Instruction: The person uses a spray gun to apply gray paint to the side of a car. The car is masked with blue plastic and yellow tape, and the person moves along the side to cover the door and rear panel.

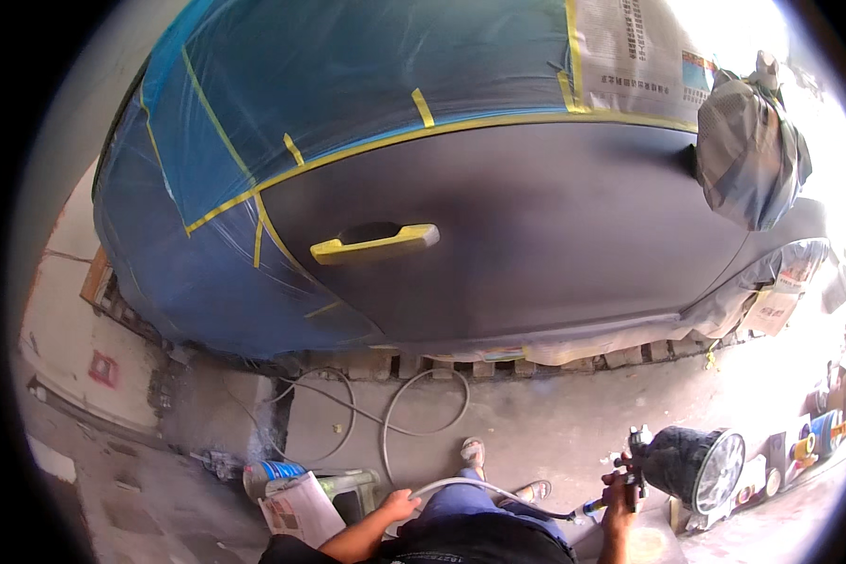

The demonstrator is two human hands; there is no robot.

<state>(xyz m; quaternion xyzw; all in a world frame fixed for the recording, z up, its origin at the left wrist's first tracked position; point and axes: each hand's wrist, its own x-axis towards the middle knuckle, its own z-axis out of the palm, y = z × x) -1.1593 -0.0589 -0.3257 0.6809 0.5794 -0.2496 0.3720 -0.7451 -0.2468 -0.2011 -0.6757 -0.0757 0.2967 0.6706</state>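
Observation:
My right hand [618, 498] is closed round the grip of a spray gun [636, 466] with a large dark cup [677, 462], held at the lower right, away from the car. From its base a pale air hose [484, 484] runs left across my lap, and my left hand [400, 507] is closed on it. In front of me is a dark grey matte car door [555, 216] with a lighter, hazy patch. Its handle [376, 243] is wrapped in yellow tape. Blue masking film [348, 75] covers the window and rear body, edged with yellow tape.
Loops of hose [428, 374] lie on the concrete floor [536, 404] between me and the car. A green stool [352, 489] with paper [301, 512] stands at my left. The wrapped side mirror [750, 155] juts out at upper right. Cans [825, 430] stand along the right side.

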